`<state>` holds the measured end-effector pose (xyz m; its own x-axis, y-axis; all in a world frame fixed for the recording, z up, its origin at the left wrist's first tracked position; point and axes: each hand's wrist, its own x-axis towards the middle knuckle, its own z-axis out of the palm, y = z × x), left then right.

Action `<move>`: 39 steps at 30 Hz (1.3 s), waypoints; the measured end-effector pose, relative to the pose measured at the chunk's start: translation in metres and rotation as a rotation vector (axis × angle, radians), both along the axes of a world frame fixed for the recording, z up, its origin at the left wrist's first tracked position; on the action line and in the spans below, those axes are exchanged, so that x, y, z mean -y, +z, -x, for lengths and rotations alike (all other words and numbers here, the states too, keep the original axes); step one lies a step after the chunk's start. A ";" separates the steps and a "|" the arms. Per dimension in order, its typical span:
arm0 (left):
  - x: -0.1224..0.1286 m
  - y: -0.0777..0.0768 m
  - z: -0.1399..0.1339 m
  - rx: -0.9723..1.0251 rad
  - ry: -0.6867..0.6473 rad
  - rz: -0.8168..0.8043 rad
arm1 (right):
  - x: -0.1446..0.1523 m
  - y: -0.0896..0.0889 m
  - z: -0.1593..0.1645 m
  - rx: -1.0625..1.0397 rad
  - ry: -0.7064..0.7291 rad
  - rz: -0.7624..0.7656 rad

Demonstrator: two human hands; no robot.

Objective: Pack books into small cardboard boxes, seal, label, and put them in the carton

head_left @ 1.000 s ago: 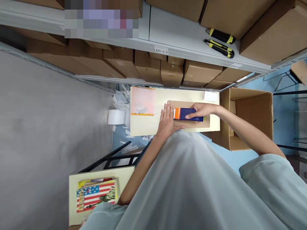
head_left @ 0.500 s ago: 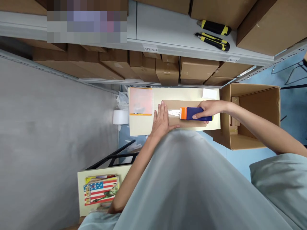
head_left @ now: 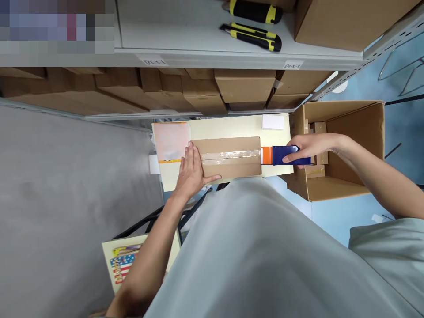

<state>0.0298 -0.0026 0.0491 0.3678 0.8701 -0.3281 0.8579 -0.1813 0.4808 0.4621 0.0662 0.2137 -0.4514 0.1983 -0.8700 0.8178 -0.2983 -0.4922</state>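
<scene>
A long brown cardboard box (head_left: 228, 169) lies on the pale table, with a strip of clear tape (head_left: 232, 155) along the seam of its top. My left hand (head_left: 191, 170) rests open on the box's left end, its fingers stretched out and the thumb spread along the near side. Just past the right end, my right hand (head_left: 308, 148) grips a blue and orange tape dispenser (head_left: 281, 155), its orange head against the box's edge. Whether the tape still joins the dispenser there is too small to tell.
A large open carton (head_left: 351, 154) holding small boxes stands right of the table (head_left: 228, 126). A white stack (head_left: 273, 122) and a pink sheet (head_left: 171, 140) lie on the table. Above, a grey shelf (head_left: 185, 31) bears two utility knives (head_left: 253, 37) and cardboard boxes. Magazines (head_left: 122, 265) lie lower left.
My right hand has drawn the dispenser rightward, from over the box to beyond its right end. The tape now covers the seam's whole length. The view has shifted.
</scene>
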 end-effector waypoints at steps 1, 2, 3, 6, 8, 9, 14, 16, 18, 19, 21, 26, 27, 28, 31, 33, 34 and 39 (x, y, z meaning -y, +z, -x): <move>-0.001 0.000 0.000 -0.006 0.000 0.001 | -0.001 -0.001 -0.008 0.004 0.009 0.000; -0.001 -0.001 -0.001 -0.013 0.002 0.002 | -0.001 -0.003 -0.015 0.007 0.018 0.002; -0.002 -0.001 -0.001 -0.019 0.004 0.003 | -0.001 -0.005 -0.021 0.008 0.023 0.004; -0.004 -0.002 -0.004 -0.047 0.016 0.008 | 0.000 -0.019 -0.030 0.000 0.026 0.010; -0.005 -0.003 -0.005 -0.070 0.021 0.016 | 0.000 -0.034 -0.031 -0.004 0.042 0.003; -0.005 -0.003 -0.005 -0.081 0.021 0.021 | 0.000 -0.041 -0.030 0.000 0.055 -0.004; -0.006 -0.006 -0.004 -0.126 0.009 0.033 | -0.003 -0.073 -0.021 0.055 0.150 -0.069; -0.005 -0.007 -0.003 -0.147 0.013 0.036 | -0.002 -0.077 -0.018 0.076 0.173 -0.113; -0.005 -0.008 -0.002 -0.160 0.019 0.038 | 0.000 -0.079 -0.020 0.083 0.167 -0.132; -0.005 -0.008 -0.002 -0.161 0.019 0.038 | 0.001 -0.079 -0.022 0.070 0.152 -0.126; -0.006 -0.007 -0.002 -0.155 0.011 0.040 | 0.004 -0.079 -0.031 0.023 0.109 -0.110; -0.007 -0.006 -0.001 -0.137 -0.021 0.037 | 0.015 -0.087 -0.055 -0.130 0.011 -0.070; -0.007 -0.007 -0.001 -0.135 -0.029 0.031 | 0.017 -0.090 -0.058 -0.155 -0.005 -0.052; -0.006 -0.007 -0.001 -0.134 -0.035 0.025 | 0.018 -0.091 -0.060 -0.166 -0.021 -0.038; -0.005 -0.008 -0.002 -0.127 -0.041 0.006 | 0.022 -0.092 -0.056 -0.114 -0.051 -0.042; -0.003 -0.008 -0.003 -0.115 -0.040 -0.005 | 0.023 -0.088 -0.046 -0.029 -0.044 -0.062; -0.002 -0.007 -0.004 -0.108 -0.040 -0.009 | 0.025 -0.084 -0.040 0.023 -0.029 -0.079; 0.004 0.000 -0.009 -0.095 -0.023 -0.020 | 0.046 -0.056 0.001 0.300 0.079 -0.307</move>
<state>0.0387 -0.0062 0.0489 0.3563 0.8683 -0.3451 0.8947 -0.2106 0.3940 0.4613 0.0200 0.1577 -0.2116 0.4429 -0.8712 0.9526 -0.1059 -0.2852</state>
